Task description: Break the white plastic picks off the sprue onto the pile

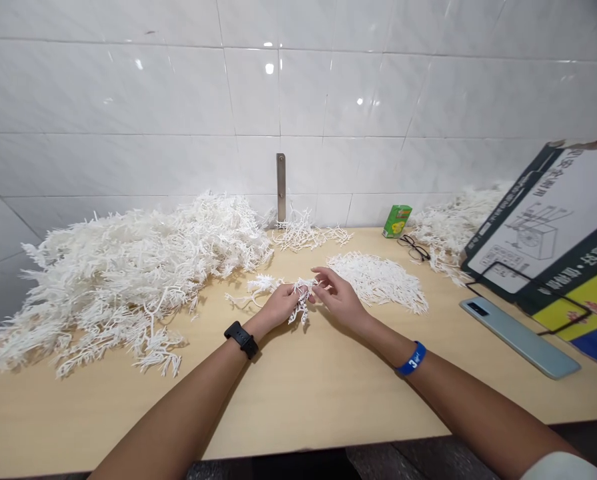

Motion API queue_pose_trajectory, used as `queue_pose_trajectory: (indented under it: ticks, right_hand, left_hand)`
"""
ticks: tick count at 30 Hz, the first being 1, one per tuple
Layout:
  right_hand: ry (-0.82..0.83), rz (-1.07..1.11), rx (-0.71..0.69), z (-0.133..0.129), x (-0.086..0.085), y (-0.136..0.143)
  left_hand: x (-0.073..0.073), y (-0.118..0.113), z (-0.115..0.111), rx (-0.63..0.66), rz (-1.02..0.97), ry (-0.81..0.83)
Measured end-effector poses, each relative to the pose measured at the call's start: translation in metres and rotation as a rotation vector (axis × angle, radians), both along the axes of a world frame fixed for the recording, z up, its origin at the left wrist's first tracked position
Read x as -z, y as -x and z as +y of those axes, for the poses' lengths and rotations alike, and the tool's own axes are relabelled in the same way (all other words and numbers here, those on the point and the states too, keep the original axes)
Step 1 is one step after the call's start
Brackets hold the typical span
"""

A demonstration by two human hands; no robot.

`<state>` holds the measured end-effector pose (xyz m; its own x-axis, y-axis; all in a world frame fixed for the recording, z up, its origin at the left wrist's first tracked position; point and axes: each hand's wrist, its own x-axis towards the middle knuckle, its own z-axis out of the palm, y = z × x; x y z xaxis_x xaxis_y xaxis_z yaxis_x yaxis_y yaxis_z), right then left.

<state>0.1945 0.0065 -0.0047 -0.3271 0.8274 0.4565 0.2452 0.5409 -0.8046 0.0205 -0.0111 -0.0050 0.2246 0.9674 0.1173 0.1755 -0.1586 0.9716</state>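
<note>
My left hand (280, 305) is closed around a small clump of white branched plastic pieces (301, 315), held just above the table in the middle. My right hand (339, 297) meets the same clump from the right, thumb and fingers bent together at its edge; the exact pinch point is partly hidden. Left of my hands rises a big tangled heap of similar white branched pieces (143, 267). A few loose ones (263, 283) lie just behind my left hand. Beyond my right hand spreads a flat pile of short, separate white pieces (378, 280).
Another small white bunch (303, 235) lies by the metal bracket (281, 187) on the tiled wall. To the right are a green box (397, 221), eyeglasses (414, 248), a further white heap (458, 217), a phone (521, 338) and a leaning printed carton (543, 227).
</note>
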Motion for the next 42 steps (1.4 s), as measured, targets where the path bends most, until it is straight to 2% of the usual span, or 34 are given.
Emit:
queue_pose_trajectory:
  ticks: [3, 6, 12, 19, 22, 27, 31, 33, 35, 38, 40, 42]
  right_hand:
    - [-0.045, -0.059, -0.046, 0.002, 0.001, 0.001]
    - [0.013, -0.079, -0.002, 0.005, 0.002, 0.0]
    - [0.119, -0.08, -0.018, 0.011, 0.009, -0.002]
    - [0.099, -0.079, -0.122, 0.005, 0.008, 0.003]
    - [0.059, -0.168, -0.099, 0.002, 0.005, 0.005]
    - [0.031, -0.198, -0.157, -0.006, 0.001, 0.01]
    - [-0.045, -0.199, -0.226, -0.012, 0.0, 0.011]
    - [-0.101, -0.225, -0.171, -0.007, 0.001, 0.008]
    - [-0.157, -0.25, -0.009, 0.002, 0.002, 0.002]
    - [-0.249, -0.264, 0.224, 0.016, 0.004, -0.01]
    - [-0.26, -0.266, 0.266, 0.02, 0.004, -0.013]
    - [-0.206, -0.252, 0.199, 0.016, 0.002, -0.011]
  left_hand:
    - [0.002, 0.0, 0.001, 0.016, -0.013, 0.015]
    - [0.005, 0.001, 0.004, -0.032, 0.01, 0.016]
    - [0.009, 0.001, 0.005, -0.12, 0.161, -0.201]
    - [0.002, -0.002, 0.0, 0.085, 0.119, -0.308]
    - [0.004, -0.003, 0.0, -0.009, 0.099, -0.263]
    - [0.005, -0.003, 0.004, -0.147, 0.058, -0.245]
    - [0.002, 0.007, 0.008, -0.303, -0.146, -0.037]
    - [0.001, 0.011, 0.01, -0.267, -0.278, 0.07]
    - [0.002, 0.012, 0.011, -0.188, -0.364, 0.104]
    - [0.004, 0.008, 0.01, -0.081, -0.369, 0.109]
    - [0.005, 0.005, 0.009, -0.003, -0.327, 0.123]
    - [0.005, 0.003, 0.007, 0.061, -0.28, 0.122]
